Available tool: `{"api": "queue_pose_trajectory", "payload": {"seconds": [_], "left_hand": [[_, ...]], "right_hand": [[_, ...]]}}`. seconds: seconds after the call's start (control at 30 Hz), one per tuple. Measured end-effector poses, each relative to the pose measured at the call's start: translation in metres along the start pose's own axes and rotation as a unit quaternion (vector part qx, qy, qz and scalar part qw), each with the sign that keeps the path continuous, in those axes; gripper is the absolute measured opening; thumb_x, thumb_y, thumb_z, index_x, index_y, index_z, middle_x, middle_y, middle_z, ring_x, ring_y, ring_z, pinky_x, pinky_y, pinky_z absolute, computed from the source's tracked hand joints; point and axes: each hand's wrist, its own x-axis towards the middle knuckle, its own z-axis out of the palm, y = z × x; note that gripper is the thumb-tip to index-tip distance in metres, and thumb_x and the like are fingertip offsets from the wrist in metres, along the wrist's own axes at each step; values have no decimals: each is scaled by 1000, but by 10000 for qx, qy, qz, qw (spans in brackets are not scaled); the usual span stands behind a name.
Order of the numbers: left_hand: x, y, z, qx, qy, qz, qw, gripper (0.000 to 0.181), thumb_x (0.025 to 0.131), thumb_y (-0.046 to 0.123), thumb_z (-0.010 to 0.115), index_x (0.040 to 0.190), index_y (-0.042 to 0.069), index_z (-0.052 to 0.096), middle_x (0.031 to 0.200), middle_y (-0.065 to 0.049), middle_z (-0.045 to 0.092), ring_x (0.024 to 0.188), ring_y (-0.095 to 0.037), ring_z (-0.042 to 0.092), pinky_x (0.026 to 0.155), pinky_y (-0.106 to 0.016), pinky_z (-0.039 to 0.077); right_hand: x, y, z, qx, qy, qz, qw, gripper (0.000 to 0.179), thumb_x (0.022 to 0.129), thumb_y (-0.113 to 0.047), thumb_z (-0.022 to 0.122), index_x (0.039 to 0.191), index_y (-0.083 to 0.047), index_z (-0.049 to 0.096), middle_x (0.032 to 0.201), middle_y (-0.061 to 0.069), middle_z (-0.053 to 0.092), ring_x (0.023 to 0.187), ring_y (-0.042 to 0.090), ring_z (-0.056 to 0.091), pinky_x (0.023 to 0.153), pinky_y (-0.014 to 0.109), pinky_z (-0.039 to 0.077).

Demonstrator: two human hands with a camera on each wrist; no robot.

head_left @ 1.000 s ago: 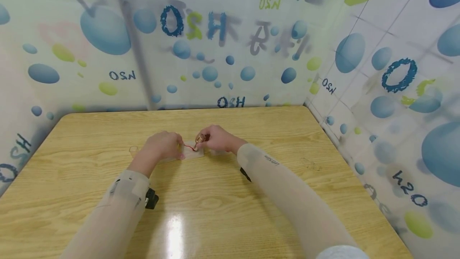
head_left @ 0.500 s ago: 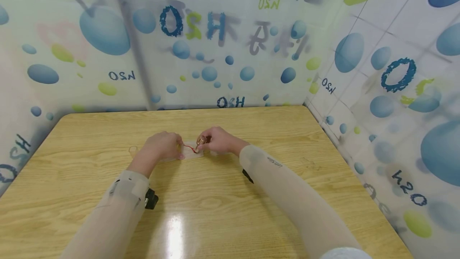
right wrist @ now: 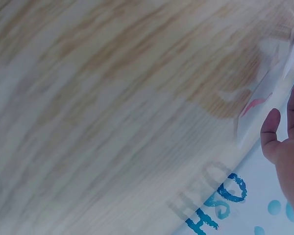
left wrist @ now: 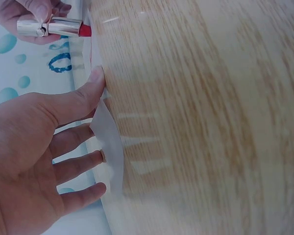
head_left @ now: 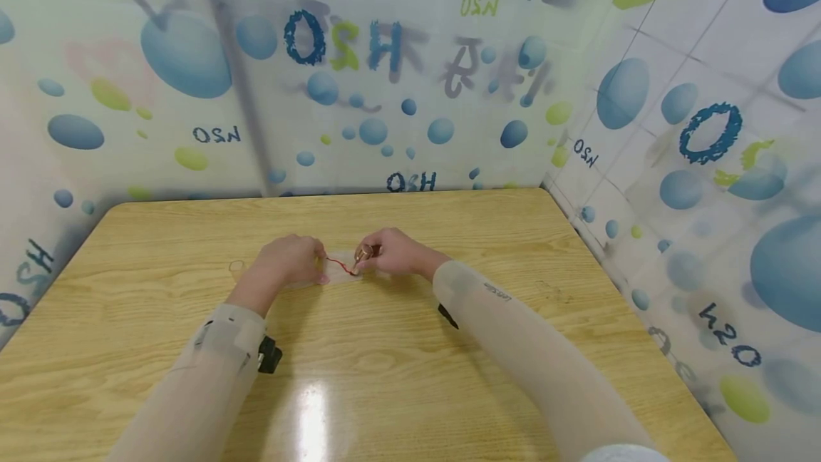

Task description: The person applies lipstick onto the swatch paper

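A lipstick with a shiny metallic case and red tip is gripped by my right hand. The tip meets a thin white sheet, a paper or tissue, lying on the table. A wavy red line runs across the sheet between my hands. My left hand rests on the sheet, the thumb and spread fingertips touching it. Another red mark shows on the sheet in the right wrist view. In the head view my left hand covers the left part of the sheet.
The wooden table reaches back to a wall printed with blue and green ovals. A second wall borders the right side. A thin loop lies left of my left hand; its kind cannot be told. Black devices sit on both wrists.
My right hand has moved slightly right and nearer with the lipstick, and the red line has grown longer. The left hand has stayed in place.
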Motion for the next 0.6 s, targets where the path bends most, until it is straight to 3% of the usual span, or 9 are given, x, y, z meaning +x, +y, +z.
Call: {"api": "queue_pose_trajectory", "payload": {"seconds": [0.27,0.6], "left_hand": [[1,1,1,0,33,42,10000,52,80,46,78,121,15,67,123,-14,67,114,-39,61,93,-56,49],[-2,4,-1,135,-1,92,9999,49,83,43,76,121,14,67,121,-15,68,111,-39,62,93,-56,49]], "right_hand": [[-3,5,0,-46,-8,-59,10000,9,92,-31,69,89,-22,70,106,-9,70,87,8,60,75,23,49],[-9,5,-5,68,-14,-66,10000,8,93,-32,68,93,-24,70,112,-9,70,96,6,62,79,24,50]]}}
